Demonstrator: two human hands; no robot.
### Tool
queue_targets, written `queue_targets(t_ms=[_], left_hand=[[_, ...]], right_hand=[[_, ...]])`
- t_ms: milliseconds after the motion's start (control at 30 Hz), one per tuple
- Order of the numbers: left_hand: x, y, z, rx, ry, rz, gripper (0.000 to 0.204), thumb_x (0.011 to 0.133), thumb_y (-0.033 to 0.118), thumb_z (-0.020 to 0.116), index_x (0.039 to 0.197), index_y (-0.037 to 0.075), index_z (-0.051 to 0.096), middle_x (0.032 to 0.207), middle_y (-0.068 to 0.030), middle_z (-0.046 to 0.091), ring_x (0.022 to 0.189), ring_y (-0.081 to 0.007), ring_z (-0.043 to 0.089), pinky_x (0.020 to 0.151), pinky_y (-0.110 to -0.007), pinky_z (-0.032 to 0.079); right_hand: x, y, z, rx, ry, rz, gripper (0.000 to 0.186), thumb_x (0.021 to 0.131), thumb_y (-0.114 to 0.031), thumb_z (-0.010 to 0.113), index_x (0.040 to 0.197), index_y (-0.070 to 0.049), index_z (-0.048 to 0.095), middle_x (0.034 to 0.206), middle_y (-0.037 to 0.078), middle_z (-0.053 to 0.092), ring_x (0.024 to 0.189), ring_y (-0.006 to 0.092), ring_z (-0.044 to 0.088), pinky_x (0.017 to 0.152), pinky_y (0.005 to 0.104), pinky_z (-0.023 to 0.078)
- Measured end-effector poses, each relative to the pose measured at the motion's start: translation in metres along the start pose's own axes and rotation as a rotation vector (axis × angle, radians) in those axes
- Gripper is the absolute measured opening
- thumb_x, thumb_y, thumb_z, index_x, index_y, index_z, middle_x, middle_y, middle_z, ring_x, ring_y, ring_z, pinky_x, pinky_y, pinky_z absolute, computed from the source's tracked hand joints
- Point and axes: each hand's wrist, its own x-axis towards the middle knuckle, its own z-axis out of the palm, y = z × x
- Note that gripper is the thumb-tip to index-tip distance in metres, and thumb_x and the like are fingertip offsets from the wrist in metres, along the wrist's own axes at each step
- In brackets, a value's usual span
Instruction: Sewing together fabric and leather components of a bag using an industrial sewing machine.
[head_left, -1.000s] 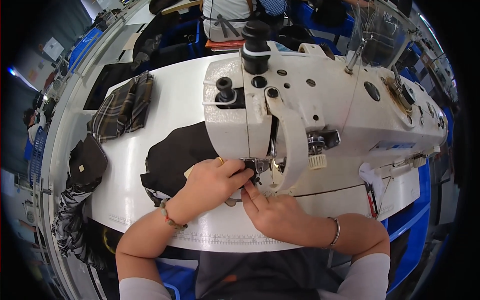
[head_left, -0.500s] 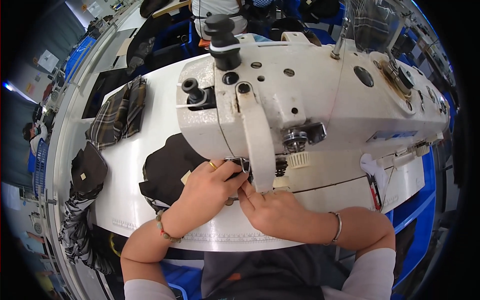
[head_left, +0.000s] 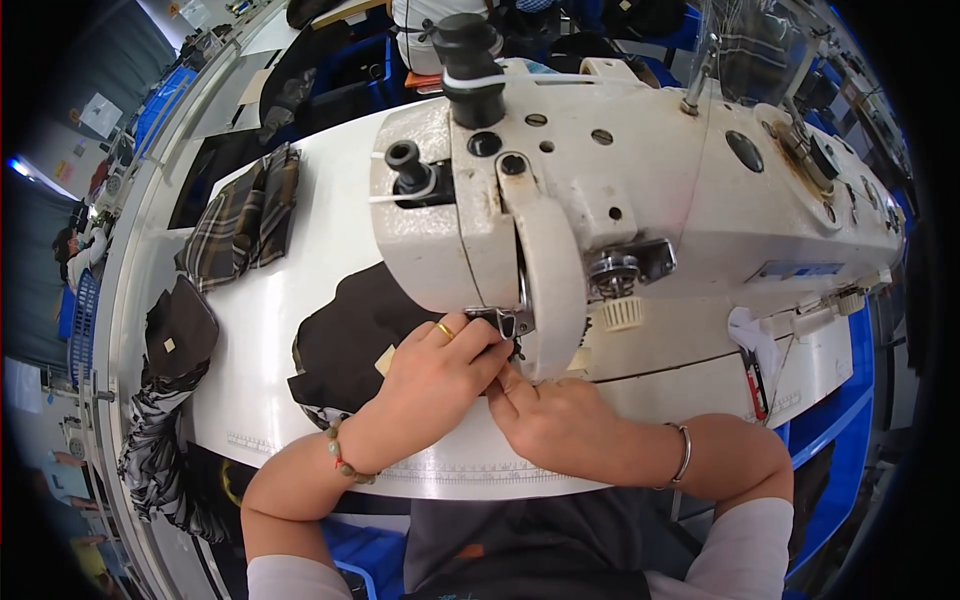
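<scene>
A white sewing machine [head_left: 640,180] stands over the white table, its needle and presser foot area mostly hidden behind a curved white cover. At that spot my left hand [head_left: 435,385] has its fingers bent and closed, fingertips beside the metal presser parts. My right hand [head_left: 560,420] meets it from the right, thumb and index pressed together near the left fingertips. What lies between the fingers is too small and covered to make out. A dark brown cloth piece [head_left: 350,335] with a small pale tag [head_left: 385,361] lies flat left of the machine head, partly under my left hand.
Folded plaid cloth [head_left: 240,220] rests at the table's far left. Another dark piece [head_left: 180,325] with gathered striped cloth hangs over the left edge. A red-and-black cutter [head_left: 755,385] and a white cloth [head_left: 750,335] lie on the right, beside a blue bin [head_left: 825,440].
The whole view has shifted slightly, so the machine appears a little farther right. Both hands remain together by the presser foot, with only slight finger movement.
</scene>
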Motion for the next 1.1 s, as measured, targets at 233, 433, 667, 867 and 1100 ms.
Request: queue_targets(t_ms=[233,433,667,867,1100], left_hand=[[0.003,-0.011,0.011,-0.005,-0.014,-0.074,0.032,0.075,0.011,0.066,0.106,0.006,0.073,0.105,-0.0039,0.065,0.097,-0.0226,0.061,0.083,-0.035,0.049],[0.0,-0.014,0.014,-0.019,-0.021,-0.106,0.033,0.076,0.011,0.066,0.108,0.007,0.074,0.104,-0.0034,0.067,0.093,-0.0227,0.063,0.081,-0.035,0.049],[0.002,-0.015,0.014,-0.033,-0.018,-0.12,0.032,0.077,0.011,0.065,0.108,0.008,0.074,0.1,-0.0028,0.068,0.094,-0.0229,0.063,0.079,-0.035,0.049],[0.001,-0.016,0.012,-0.044,-0.004,-0.118,0.032,0.076,0.012,0.065,0.107,0.008,0.073,0.102,-0.0021,0.066,0.096,-0.0234,0.062,0.082,-0.036,0.049],[0.002,-0.014,-0.018,0.138,-0.116,-0.143,0.032,0.076,0.013,0.065,0.107,0.011,0.074,0.092,-0.0028,0.066,0.089,-0.0226,0.064,0.08,-0.036,0.048]], right_hand=[[0.007,0.005,-0.002,-0.067,-0.041,0.049,0.034,0.076,-0.011,0.061,0.103,0.009,0.068,0.104,0.029,0.069,0.055,0.015,0.065,0.042,0.0278,0.049],[0.007,0.007,-0.003,-0.047,-0.039,0.057,0.036,0.078,-0.01,0.06,0.109,0.008,0.067,0.104,0.027,0.069,0.055,0.0155,0.065,0.043,0.0275,0.05],[0.005,0.009,0.011,-0.031,0.003,0.08,0.03,0.081,-0.012,0.06,0.106,0.004,0.065,0.109,0.023,0.068,0.054,0.0161,0.064,0.042,0.0279,0.048],[0.005,0.008,0.017,-0.018,0.042,0.096,0.031,0.081,-0.013,0.06,0.108,0.003,0.065,0.11,0.021,0.068,0.053,0.0147,0.064,0.04,0.0274,0.045],[0.007,0.011,0.019,-0.074,0.071,0.083,0.036,0.08,-0.013,0.061,0.113,0.001,0.064,0.103,0.017,0.07,0.052,0.0144,0.064,0.04,0.0271,0.044]])
